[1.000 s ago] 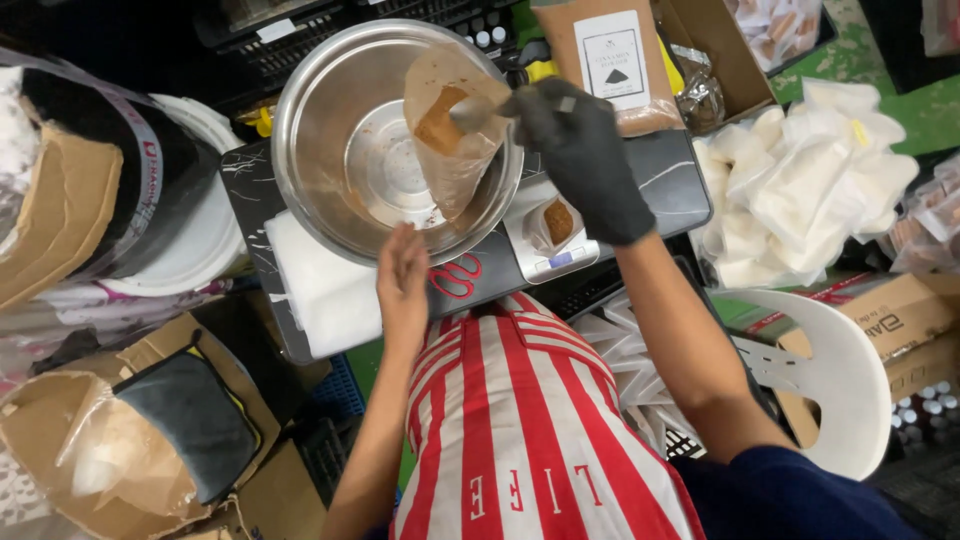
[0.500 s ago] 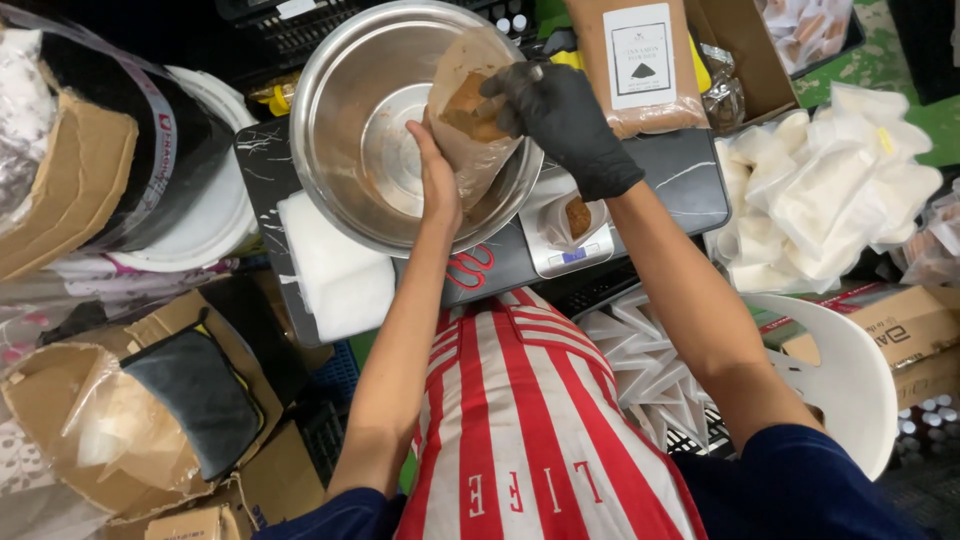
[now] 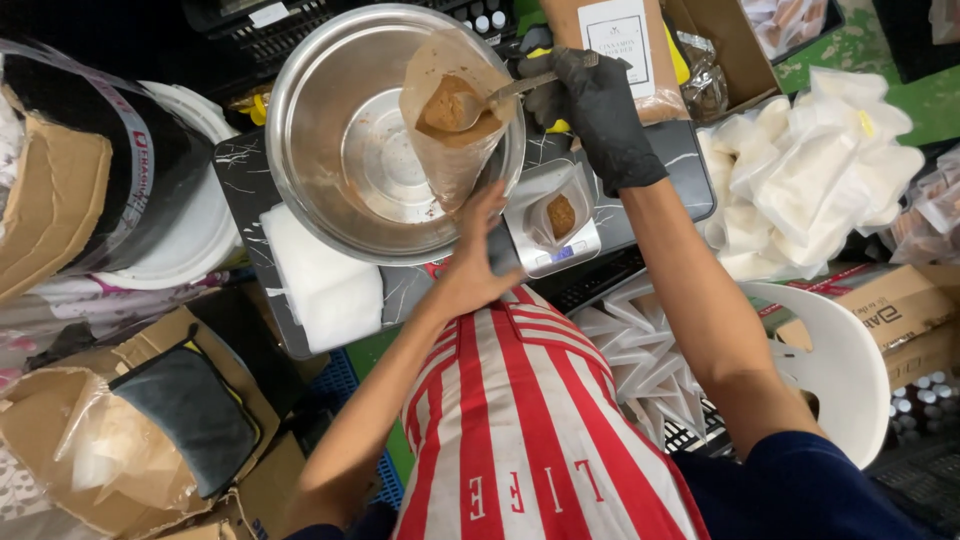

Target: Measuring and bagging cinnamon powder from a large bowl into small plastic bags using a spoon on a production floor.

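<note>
left hand [image 3: 478, 262] bare, gripping clear bag [image 3: 452, 120] over steel bowl [image 3: 330, 190] at 12 o'clock | right hand [image 3: 598, 115] gloved, gripping spoon [image 3: 480, 100], brown powder heaped inside bag (partly filled) | small pouch [image 3: 560, 215] on scale [image 3: 555, 245] at 1 o'clock, filled.

A clear bag [image 3: 452, 150] dusted with brown powder is standing open and upright over the steel bowl [image 3: 330, 150]. A metal spoon [image 3: 470, 100] heaped with brown powder is resting tilted inside the bag's mouth.

A dark marbled worktop [image 3: 250, 185] sits amid cardboard boxes [image 3: 900, 310], a white plastic chair [image 3: 850, 370] and green floor [image 3: 850, 45].
</note>
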